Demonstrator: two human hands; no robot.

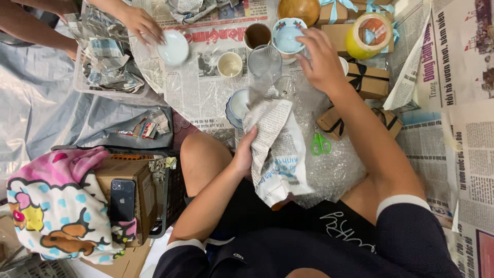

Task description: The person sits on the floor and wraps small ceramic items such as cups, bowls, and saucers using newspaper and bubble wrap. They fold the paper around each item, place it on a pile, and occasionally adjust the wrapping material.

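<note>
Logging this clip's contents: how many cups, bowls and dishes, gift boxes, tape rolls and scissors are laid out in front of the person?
Cups: 2, brown cup, cream cup
Bowls and dishes: 5, wooden bowl, floral bowl, white dish, clear bowl, blue-rimmed bowl
Kraft gift boxes: at least 5, e.g.
Tape rolls: 1
Scissors: 1, green
Total: at least 14

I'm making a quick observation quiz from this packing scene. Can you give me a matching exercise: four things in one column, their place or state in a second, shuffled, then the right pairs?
Things:
1. green scissors
2. black phone
3. newspaper-wrapped bundle
4. blue-rimmed bowl

Places or states:
A. under the right hand
B. held by the left hand
C. lying on bubble wrap
D. on a cardboard box beside a cartoon-print cloth

Pairs: 1-C, 2-D, 3-B, 4-A
</note>
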